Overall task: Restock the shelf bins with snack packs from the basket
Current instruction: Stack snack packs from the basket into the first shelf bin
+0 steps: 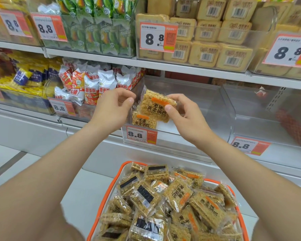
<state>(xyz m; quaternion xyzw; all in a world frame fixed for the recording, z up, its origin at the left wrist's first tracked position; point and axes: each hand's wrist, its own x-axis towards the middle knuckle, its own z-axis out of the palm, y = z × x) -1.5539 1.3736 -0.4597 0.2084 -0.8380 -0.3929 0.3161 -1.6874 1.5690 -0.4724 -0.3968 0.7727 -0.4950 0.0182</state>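
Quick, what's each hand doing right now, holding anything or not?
Left hand: fingers curled at the wrapper edge of the snack pack; whether it pinches cannot be told.
Right hand: pinches the snack pack.

My right hand (186, 117) holds the top pack (155, 106). My thumb covers a bit of its print, and the fingers behind it are hidden. My left hand (111, 108) curls just beside the pack's clear edge; I cannot tell if those fingers touch it. Under my fingers, the lower pack (142, 121) peeks out, its top hidden by the top pack. Lower still, the small print on the price tag (141, 135) is too tiny to read. Far below, the basket (124, 164) is cut off by the bottom edge. Far right of my fingers, a red thing (292, 126) is blurry behind cloudy plastic.
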